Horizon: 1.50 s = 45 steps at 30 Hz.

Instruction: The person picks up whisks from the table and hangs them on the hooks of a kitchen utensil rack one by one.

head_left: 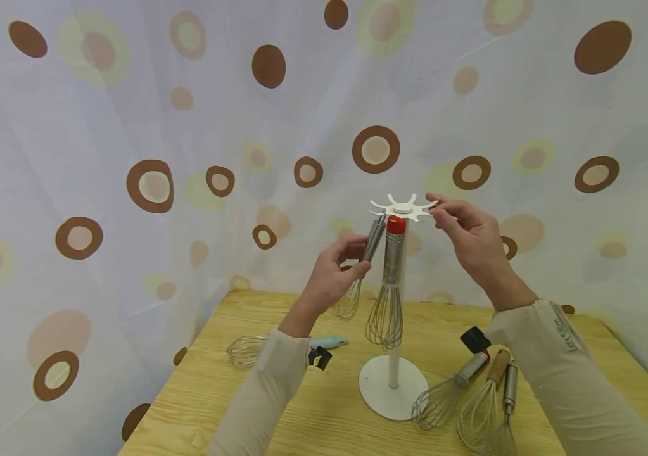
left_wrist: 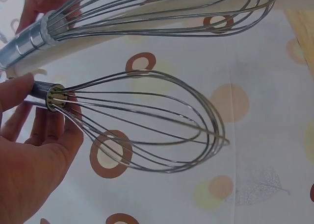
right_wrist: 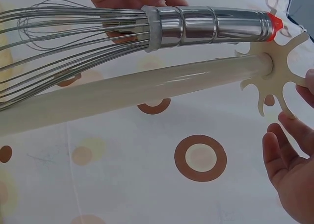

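A white stand (head_left: 394, 364) carries a wheel of curved hooks (head_left: 403, 208) on top. My left hand (head_left: 329, 272) pinches the metal handle of a small wire whisk (left_wrist: 142, 121) between thumb and fingers. That whisk hangs tilted, its handle top right at a hook on the wheel's left side. In front of the pole hangs a larger whisk (head_left: 393, 259) with a red handle end, wires down. My right hand (head_left: 472, 240) holds the wheel's right edge by its hook tips, thumb and fingers around them, as the right wrist view also shows.
Three whisks lie at the right of the wooden table (head_left: 198, 392), one a steel whisk (head_left: 451, 392) and one a wooden-handled whisk (head_left: 486, 399). A whisk with a light blue handle (head_left: 329, 342) lies partly behind the left forearm. A dotted curtain (head_left: 232, 126) stands behind.
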### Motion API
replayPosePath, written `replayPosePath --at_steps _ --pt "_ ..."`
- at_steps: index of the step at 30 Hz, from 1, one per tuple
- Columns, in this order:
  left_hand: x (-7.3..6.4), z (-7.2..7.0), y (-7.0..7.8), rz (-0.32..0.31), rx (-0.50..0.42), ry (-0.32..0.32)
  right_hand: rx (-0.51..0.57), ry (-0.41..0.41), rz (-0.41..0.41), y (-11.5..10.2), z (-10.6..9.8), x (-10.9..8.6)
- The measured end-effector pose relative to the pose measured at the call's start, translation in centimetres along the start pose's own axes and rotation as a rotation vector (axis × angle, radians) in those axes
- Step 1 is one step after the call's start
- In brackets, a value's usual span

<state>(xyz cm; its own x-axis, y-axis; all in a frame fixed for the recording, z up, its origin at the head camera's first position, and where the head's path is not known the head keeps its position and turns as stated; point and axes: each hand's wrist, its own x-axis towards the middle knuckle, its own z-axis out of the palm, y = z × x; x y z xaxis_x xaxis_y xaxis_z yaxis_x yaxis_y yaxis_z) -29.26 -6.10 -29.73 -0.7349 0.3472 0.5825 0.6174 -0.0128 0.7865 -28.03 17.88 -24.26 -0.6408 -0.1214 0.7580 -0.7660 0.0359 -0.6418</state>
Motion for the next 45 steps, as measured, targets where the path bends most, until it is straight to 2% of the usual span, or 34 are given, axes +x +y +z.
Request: replayPosePath --at_steps 6,7,12,16,21,27,31,35,39,45 --pt "0.1 0.7 -0.2 0.008 -0.021 -0.006 0.031 -0.057 0.035 -0.2 -0.6 0.1" --pt "0.0 0.8 0.2 0.001 -0.024 -0.011 0.021 -0.059 0.040 -0.3 -0.7 0.2" --pt "0.0 1.1 0.1 -0.012 -0.031 -0.030 -0.070 -0.024 0.054 -0.3 -0.9 0.0" --pt "0.0 1.2 -0.5 -0.012 -0.033 -0.052 -0.058 -0.012 0.061 -0.2 -1.0 -0.1" --pt "-0.5 0.9 -0.9 0.001 -0.023 -0.071 -0.038 -0.008 0.067 0.0 -0.9 0.0" --pt "-1.3 -0.5 -1.8 -0.026 0.069 -0.076 -0.075 -0.006 0.060 0.3 -0.8 0.3" --pt "-2.0 -1.9 -3.3 -0.084 0.114 -0.074 -0.068 -0.016 0.052 0.5 -0.8 0.4" --pt "-3.2 -3.3 -5.4 -0.177 0.208 -0.082 -0.059 -0.031 0.045 0.6 -0.7 0.6" --pt "-4.7 -4.3 -7.8 -0.260 0.337 -0.146 -0.040 -0.046 0.040 0.9 -0.6 0.6" --pt "-6.6 -5.5 -11.1 -0.375 0.428 -0.225 0.015 -0.071 0.034 1.2 -0.5 0.7"
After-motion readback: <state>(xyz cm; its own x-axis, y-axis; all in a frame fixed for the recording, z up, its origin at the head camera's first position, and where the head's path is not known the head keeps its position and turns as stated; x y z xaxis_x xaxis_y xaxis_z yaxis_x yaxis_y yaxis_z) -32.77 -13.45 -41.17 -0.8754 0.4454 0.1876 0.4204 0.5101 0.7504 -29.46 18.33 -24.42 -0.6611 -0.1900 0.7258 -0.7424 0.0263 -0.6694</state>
